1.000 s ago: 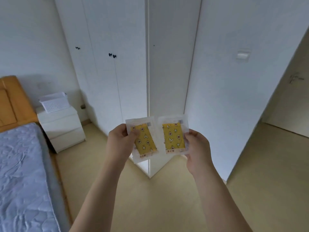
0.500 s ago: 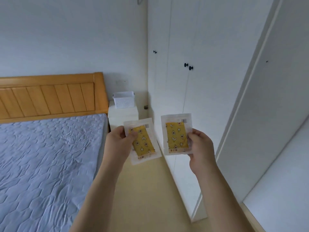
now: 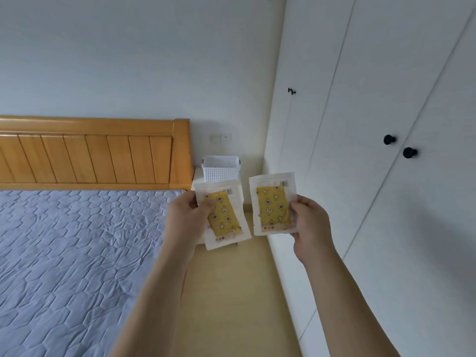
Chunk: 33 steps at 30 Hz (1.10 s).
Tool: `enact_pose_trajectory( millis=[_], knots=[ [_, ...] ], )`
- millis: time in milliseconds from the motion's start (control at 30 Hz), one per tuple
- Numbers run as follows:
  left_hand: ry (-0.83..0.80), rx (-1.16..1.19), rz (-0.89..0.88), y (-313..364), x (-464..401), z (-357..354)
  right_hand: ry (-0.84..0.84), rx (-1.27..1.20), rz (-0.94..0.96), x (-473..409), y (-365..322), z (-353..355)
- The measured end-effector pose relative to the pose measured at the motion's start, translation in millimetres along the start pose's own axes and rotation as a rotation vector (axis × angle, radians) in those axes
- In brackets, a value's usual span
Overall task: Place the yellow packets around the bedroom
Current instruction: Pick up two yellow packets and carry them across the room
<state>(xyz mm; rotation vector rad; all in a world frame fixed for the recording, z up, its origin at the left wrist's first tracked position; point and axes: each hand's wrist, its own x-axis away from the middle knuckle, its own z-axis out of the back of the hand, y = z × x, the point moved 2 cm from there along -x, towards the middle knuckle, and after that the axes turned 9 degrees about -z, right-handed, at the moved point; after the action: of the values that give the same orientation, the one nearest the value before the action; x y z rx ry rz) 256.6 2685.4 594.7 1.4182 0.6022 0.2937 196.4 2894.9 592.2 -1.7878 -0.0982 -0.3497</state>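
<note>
- Two flat clear-plastic packets with yellow star-and-moon printed inserts are held up near the centre of the frame: the left packet (image 3: 223, 215) tilts with its top leaning left, and the right packet (image 3: 273, 203) stands nearly upright just beside it, apart from it.
- The left hand (image 3: 186, 217) pinches its packet at the left edge, fingers (image 3: 210, 204) curled onto the yellow face; the right hand (image 3: 310, 222) pinches the other at its right edge.
- Since a second ago the view has swung from the white wardrobe corner to the bed side of the room; the grips are unchanged.
- Now behind the packets stand a white perforated plastic basket (image 3: 221, 168) on a white bedside cabinet (image 3: 197, 180), with the wooden slatted headboard (image 3: 92, 155) and blue quilted mattress (image 3: 72, 243) at left, and white wardrobe doors (image 3: 386, 124) at right.
- Neither packet is placed yet; the turn suggests the bedside corner is a likely first spot.
</note>
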Motion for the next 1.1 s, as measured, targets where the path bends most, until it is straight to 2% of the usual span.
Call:
enact_pose_trajectory(
  millis=[300,633,733,967,1100],
  knots=[
    [0.056,-0.026,0.11,-72.7,-175.9,-42.9,-0.025,-0.015,-0.073,-192.5,-5.2,-92.7],
    [0.098,-0.143,0.019,-88.2,-412.1,-104.6,-0.106,-0.062,-0.106,-409.8,-59.8,-220.7],
    [0.111,-0.149,0.048,-103.8,-466.0,-114.8,-0.116,-0.024,-0.135,-459.5,-62.2,-253.8],
    [0.089,-0.134,0.127,-166.8,-604.1,-151.4,-0.062,-0.013,-0.17,-590.0,-64.5,-318.1],
    [0.074,-0.13,0.121,-198.9,-696.7,-163.0,-0.024,0.096,-0.127,-668.3,-65.1,-362.9]
  ],
)
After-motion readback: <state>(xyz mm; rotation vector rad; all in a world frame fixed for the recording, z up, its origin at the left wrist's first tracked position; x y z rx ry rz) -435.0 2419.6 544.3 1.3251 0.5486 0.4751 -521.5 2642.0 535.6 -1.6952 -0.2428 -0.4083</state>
